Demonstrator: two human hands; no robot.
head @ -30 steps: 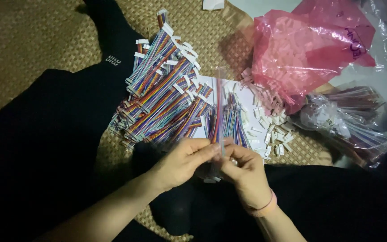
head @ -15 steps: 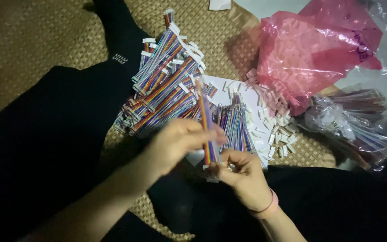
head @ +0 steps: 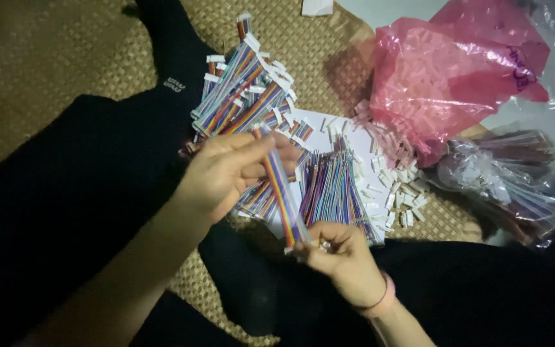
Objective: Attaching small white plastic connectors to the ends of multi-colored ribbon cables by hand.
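Item, as I see it: one rainbow ribbon cable point(head: 282, 186), long axis steeply diagonal above the loose cable pile point(head: 332, 189), upper end pinched in my left hand point(head: 226, 168), lower connector end pinched in my right hand point(head: 338, 254), nearer me.

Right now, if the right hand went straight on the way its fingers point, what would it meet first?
The right hand points up and left along the ribbon cable it pinches. Going on, it would likely meet the left hand holding the cable's upper end, though depth is unclear.
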